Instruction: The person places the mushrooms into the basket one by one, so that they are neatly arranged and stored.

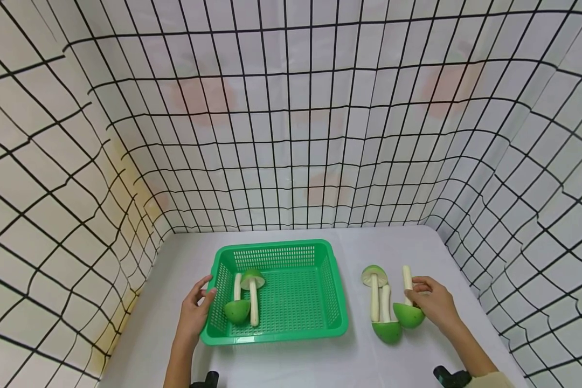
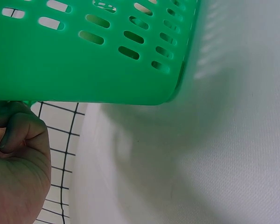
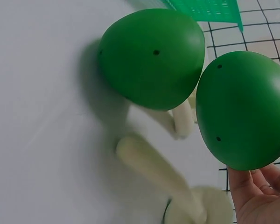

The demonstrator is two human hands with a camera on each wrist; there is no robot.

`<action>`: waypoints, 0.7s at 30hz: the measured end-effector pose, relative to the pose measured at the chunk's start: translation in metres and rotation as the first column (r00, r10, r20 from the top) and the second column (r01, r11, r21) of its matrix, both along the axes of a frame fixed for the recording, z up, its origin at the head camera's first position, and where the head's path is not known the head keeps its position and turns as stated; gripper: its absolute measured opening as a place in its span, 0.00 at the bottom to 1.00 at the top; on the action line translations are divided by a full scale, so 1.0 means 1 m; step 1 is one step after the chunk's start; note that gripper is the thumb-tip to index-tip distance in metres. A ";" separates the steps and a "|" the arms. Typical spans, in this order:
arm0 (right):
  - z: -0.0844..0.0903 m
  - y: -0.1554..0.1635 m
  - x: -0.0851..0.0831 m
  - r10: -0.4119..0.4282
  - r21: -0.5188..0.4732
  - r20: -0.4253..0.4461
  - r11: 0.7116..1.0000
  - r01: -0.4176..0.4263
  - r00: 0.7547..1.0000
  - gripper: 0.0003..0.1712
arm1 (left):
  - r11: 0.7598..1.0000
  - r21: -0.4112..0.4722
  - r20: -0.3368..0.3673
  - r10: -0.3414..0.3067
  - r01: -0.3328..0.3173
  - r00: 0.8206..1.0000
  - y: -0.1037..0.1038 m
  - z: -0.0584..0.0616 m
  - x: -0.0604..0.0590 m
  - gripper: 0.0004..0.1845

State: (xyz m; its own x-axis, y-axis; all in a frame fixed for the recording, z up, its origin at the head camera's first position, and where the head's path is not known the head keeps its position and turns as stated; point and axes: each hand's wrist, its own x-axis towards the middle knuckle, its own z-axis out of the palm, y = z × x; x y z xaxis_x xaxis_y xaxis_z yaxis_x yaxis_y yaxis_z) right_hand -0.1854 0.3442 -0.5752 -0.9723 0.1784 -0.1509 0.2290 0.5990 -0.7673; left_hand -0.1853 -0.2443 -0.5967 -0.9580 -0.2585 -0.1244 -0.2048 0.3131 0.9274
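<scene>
**Q:** ok so what are your hands actually on, going by the head cam?

**A:** My left hand (image 1: 195,312) is on the left wall of the green basket (image 1: 330,285), thumb hooked over the rim and fingers curled on the outside, so it's gripping the basket. Two green-capped toy mushrooms (image 1: 244,296) lie inside, at the left end. My right hand (image 1: 436,304) is out on the white table (image 1: 281,361), right of the basket, fingers wrapped round the rightmost mushroom (image 1: 408,307) of a group of three. Its cap points toward me. The other two (image 1: 380,304) lie just beside it, stems touching each other.

**Q:** left wrist cam agree?

**A:** Mostly a close-up of the basket's slotted wall (image 2: 84,60) with the table underneath. My curled fingers (image 2: 18,135) sit in the bottom left corner, right under the basket's edge. The contact itself is at the frame edge, so it's hard to tell more.

**Q:** and right wrist?

**A:** Two big green caps fill it. The one on the right (image 3: 245,109) rests against my fingertips (image 3: 259,193). The other cap (image 3: 154,58) is just left of it, nearly touching, with pale stems (image 3: 154,168) lying below.
</scene>
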 end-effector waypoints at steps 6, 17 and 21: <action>0.007 -0.009 -0.005 -0.001 -0.018 -0.011 1.000 0.001 1.000 0.32 | 1.000 -0.002 -0.001 0.003 -0.003 1.000 0.001 -0.001 0.000 0.27; 0.014 -0.028 -0.015 -0.004 -0.088 -0.030 0.996 0.001 1.000 0.31 | 1.000 0.015 0.000 0.012 -0.012 1.000 0.001 0.000 0.000 0.26; 0.016 -0.036 -0.019 0.001 -0.104 -0.035 0.995 -0.005 0.999 0.30 | 1.000 0.019 -0.008 0.017 -0.017 1.000 0.001 0.000 0.001 0.26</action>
State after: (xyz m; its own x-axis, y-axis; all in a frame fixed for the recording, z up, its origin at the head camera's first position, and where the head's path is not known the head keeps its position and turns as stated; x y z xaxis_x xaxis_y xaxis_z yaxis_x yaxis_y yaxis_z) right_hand -0.2048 0.3085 -0.5589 -0.9777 0.1608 -0.1349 0.1998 0.5164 -0.8327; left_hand -0.1847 -0.2431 -0.5967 -0.9546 -0.2720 -0.1217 -0.2023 0.2918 0.9349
